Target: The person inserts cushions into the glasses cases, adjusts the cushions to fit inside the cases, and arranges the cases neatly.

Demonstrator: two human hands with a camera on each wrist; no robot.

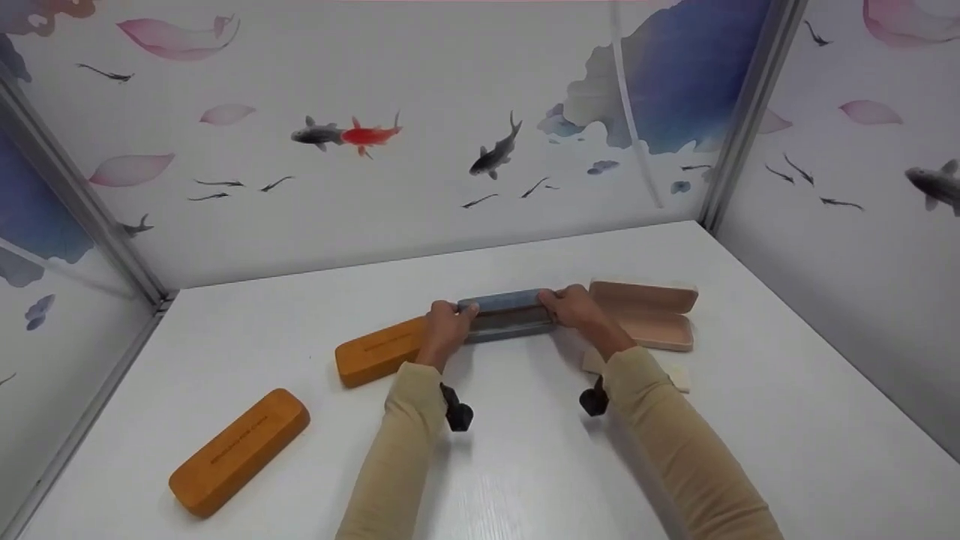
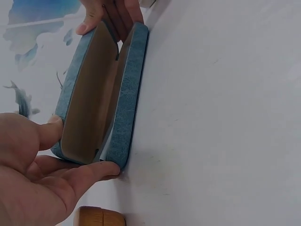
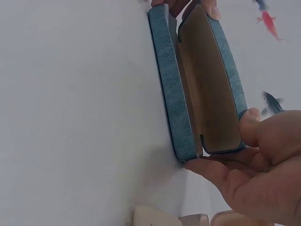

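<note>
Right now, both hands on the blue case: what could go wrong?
The part-open blue case might swing shut if the left hand or right hand slips. The left could nudge the orange case close beside it; the right might knock the open pink case near it.

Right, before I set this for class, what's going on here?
A person's left hand and right hand grip opposite ends of a blue glasses case, its lid partly open. A pink glasses case lies open by the right hand. One closed orange glasses case sits by the left hand, another farther left.
</note>
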